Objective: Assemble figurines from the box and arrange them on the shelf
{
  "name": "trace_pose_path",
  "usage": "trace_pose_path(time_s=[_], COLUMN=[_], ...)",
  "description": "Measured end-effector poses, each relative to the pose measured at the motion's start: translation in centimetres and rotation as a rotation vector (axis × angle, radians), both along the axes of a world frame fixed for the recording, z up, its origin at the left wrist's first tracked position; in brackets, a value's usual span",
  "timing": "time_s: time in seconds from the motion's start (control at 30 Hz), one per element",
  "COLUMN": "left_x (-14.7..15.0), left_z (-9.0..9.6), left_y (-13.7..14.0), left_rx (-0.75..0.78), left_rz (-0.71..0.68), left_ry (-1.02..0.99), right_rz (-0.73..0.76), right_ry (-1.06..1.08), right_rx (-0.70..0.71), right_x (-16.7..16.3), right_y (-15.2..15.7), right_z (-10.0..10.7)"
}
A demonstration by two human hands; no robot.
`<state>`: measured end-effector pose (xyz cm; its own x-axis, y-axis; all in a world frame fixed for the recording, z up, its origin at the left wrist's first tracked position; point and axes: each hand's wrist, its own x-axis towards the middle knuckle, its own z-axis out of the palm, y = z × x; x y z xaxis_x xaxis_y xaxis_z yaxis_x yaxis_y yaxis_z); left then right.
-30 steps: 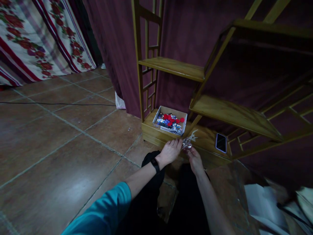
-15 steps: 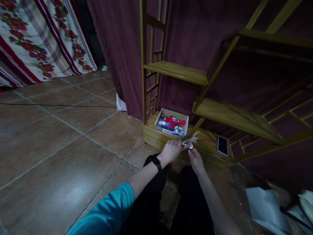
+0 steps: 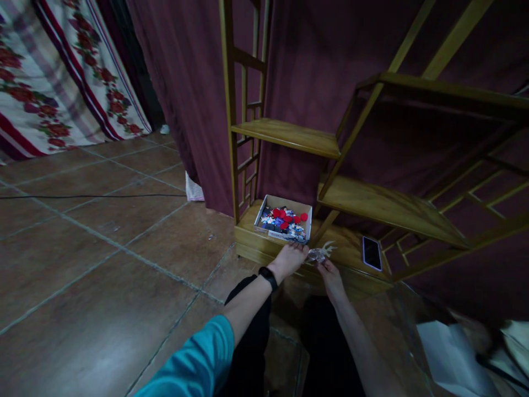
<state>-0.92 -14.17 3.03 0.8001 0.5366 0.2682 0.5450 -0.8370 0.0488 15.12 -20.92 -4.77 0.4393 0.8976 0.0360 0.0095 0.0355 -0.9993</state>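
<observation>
A small crinkled, shiny clear-and-silver piece (image 3: 317,255) with pale branching points at its upper right is held between my two hands, just in front of the shelf's base. My left hand (image 3: 290,259), with a black band on the wrist, closes on its left side. From below right, my right hand (image 3: 330,277) pinches it between thumb and fingers. What exactly the piece is cannot be made out. Just beyond my left hand stands an open cardboard box (image 3: 259,217) filled with small mixed coloured pieces, with several red discs (image 3: 285,215) on top.
The box stands on the low base of a wooden shelf (image 3: 285,135) whose boards and posts rise ahead. A phone (image 3: 372,253) lies on the base at the right. Behind hangs a dark purple curtain (image 3: 177,99). White paper (image 3: 452,353) lies at the lower right; a cable (image 3: 91,196) crosses the tiled floor.
The view has shifted, so the shelf and box appear lower and further left. Both hands keep hold of the shiny piece, which is turned slightly, its pale points now clearer.
</observation>
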Motion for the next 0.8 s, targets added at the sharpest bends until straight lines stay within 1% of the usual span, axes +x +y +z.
trace_pose_path(time_s=[0.1,0.2,0.27,0.37,0.43,0.5,0.67,0.8], left_x=[-0.4,-1.0,-1.4,-2.0,-2.2,-2.2,-1.9,-1.6], left_z=[-0.8,-1.1,-1.1,-1.2,-1.3,-1.4,-1.1,-1.0], left_y=[0.0,-0.1,-0.3,-0.4,-0.5,-0.5,-0.9,-1.4], left_rx=[-0.043,-0.080,-0.123,-0.218,-0.252,-0.265,-0.311,-0.336], left_rz=[0.037,0.027,0.029,0.077,0.101,0.113,0.114,0.082], left_ry=[0.005,-0.008,-0.021,-0.058,-0.091,-0.118,-0.164,-0.208], right_rz=[0.015,0.041,0.067,0.119,0.139,0.134,0.047,0.055], right_ry=[-0.069,-0.120,-0.130,-0.122,-0.123,-0.128,-0.101,-0.040], right_rx=[-0.041,-0.067,-0.076,-0.071,-0.073,-0.080,-0.087,-0.106], right_x=[-0.1,-0.1,0.0,0.0,0.1,0.1,0.6,0.7], right_y=[0.1,0.2,0.2,0.2,0.2,0.3,0.3,0.1], right_z=[-0.2,-0.3,-0.5,-0.8,-1.0,-1.2,-1.4,-1.2])
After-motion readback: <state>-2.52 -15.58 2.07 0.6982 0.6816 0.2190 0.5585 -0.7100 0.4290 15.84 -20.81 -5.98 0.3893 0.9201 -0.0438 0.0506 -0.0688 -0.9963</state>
